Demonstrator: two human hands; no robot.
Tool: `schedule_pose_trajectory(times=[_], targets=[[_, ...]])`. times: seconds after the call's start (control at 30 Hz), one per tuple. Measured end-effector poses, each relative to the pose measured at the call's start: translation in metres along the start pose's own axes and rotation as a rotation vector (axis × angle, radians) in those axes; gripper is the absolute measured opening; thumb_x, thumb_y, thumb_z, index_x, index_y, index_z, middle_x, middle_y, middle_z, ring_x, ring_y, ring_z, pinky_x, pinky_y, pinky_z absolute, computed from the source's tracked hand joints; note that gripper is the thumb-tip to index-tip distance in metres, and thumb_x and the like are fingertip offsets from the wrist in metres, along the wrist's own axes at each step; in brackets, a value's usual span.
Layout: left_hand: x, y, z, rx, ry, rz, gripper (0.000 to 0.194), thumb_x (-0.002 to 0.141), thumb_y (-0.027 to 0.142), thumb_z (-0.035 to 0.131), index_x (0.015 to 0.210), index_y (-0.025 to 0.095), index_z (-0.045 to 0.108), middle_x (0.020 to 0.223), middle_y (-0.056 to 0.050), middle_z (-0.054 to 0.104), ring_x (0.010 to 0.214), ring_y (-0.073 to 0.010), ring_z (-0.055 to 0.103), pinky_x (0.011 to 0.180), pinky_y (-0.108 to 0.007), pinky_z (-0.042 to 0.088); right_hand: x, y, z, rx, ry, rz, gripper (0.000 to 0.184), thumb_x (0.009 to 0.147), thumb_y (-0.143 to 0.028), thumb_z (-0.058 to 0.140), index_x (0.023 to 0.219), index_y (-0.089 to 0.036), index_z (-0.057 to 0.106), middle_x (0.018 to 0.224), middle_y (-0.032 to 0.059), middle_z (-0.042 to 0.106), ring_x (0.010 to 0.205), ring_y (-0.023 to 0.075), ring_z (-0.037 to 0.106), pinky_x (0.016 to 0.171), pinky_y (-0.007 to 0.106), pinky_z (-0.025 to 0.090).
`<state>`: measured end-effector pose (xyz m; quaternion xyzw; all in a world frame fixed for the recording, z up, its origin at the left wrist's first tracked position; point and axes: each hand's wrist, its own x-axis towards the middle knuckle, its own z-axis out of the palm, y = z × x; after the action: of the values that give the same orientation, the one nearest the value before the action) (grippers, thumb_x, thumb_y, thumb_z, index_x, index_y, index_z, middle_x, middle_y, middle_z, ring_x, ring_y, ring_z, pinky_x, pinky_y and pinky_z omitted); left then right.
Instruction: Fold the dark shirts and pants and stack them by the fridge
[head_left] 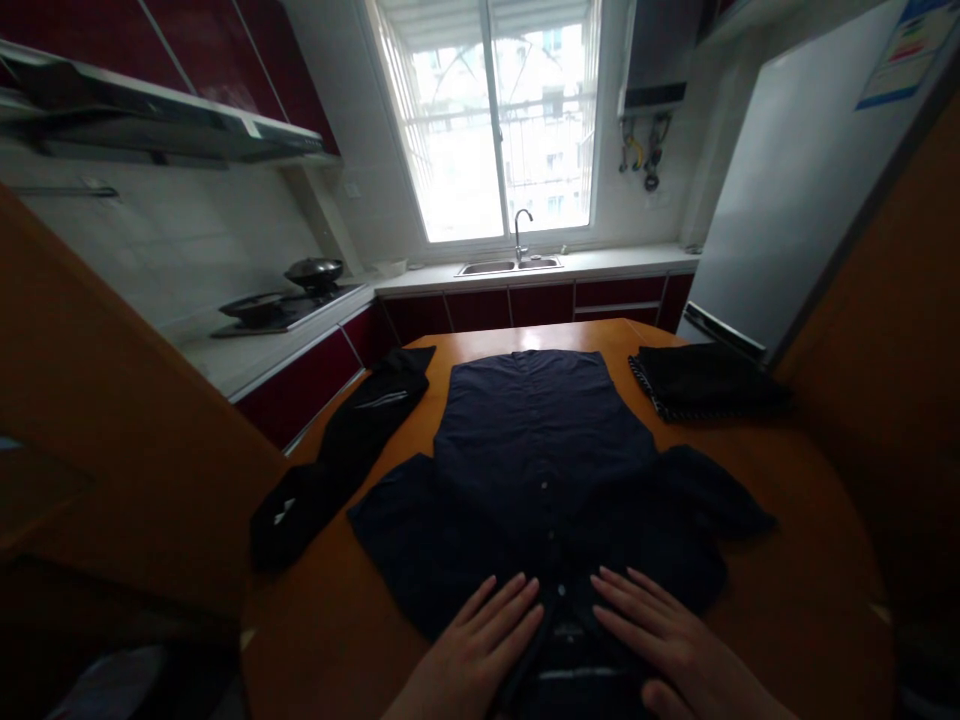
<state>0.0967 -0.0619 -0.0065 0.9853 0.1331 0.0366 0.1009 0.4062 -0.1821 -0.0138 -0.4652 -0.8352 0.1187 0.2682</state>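
A dark navy button-up shirt (525, 430) lies spread out front side up, its hem toward the window and its collar end close to me. My left hand (487, 635) rests flat on the cloth just left of the button line, fingers stretched out. On the other side of the buttons my right hand (660, 630) lies flat too, its fingers extended over the upper front. Both palms are down and neither one grips the fabric. Short sleeves spread out to the left and right. The collar is dark and partly hidden between my wrists.
The shirt lies on a rounded wooden table (810, 530). Black folded clothing (705, 380) sits at the table's right back, and a long black garment (352, 430) lies along the left. Beyond stand a counter with a sink (487, 268), a stove (300, 308) and a fridge (795, 180).
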Motion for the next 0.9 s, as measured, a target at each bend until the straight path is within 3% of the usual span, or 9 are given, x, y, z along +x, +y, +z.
schedule_pose_trajectory(times=[0.53, 0.73, 0.8, 0.9], targets=[[0.002, 0.000, -0.005, -0.010, 0.031, -0.020, 0.085, 0.087, 0.020, 0.060, 0.160, 0.030, 0.019, 0.161, -0.004, 0.031, 0.147, -0.0281, 0.034, 0.120, -0.049, 0.031, -0.005, 0.022, 0.015, -0.071, -0.017, -0.077, 0.064, 0.096, -0.051, 0.055, 0.154, -0.029, 0.038, 0.154, 0.0078, 0.042, 0.140, 0.0272, 0.043, 0.114, 0.044, 0.039], [0.005, 0.010, -0.015, -0.058, 0.038, -0.088, 0.089, 0.082, 0.024, 0.066, 0.159, 0.036, 0.021, 0.162, -0.001, 0.028, 0.147, -0.0279, 0.033, 0.121, -0.051, 0.027, -0.005, 0.010, 0.008, 0.032, -0.064, 0.026, 0.057, 0.099, -0.044, 0.051, 0.153, -0.026, 0.040, 0.159, 0.0077, 0.036, 0.146, 0.0272, 0.034, 0.119, 0.049, 0.031], [0.005, 0.011, -0.017, -0.064, 0.045, -0.069, 0.087, 0.086, 0.030, 0.066, 0.159, 0.037, 0.020, 0.162, -0.002, 0.028, 0.148, -0.0285, 0.032, 0.121, -0.053, 0.025, -0.005, 0.004, 0.003, 0.086, -0.051, 0.075, 0.054, 0.101, -0.040, 0.050, 0.152, -0.027, 0.041, 0.159, 0.0073, 0.037, 0.147, 0.0262, 0.033, 0.121, 0.049, 0.028], [0.004, 0.007, -0.018, -0.082, 0.015, 0.013, 0.087, 0.089, 0.053, 0.064, 0.160, 0.034, 0.017, 0.162, -0.005, 0.028, 0.148, -0.0314, 0.031, 0.120, -0.057, 0.021, -0.004, 0.000, 0.000, 0.166, 0.050, 0.138, 0.048, 0.102, -0.036, 0.047, 0.149, -0.027, 0.046, 0.156, 0.0072, 0.042, 0.146, 0.0252, 0.036, 0.120, 0.050, 0.029]])
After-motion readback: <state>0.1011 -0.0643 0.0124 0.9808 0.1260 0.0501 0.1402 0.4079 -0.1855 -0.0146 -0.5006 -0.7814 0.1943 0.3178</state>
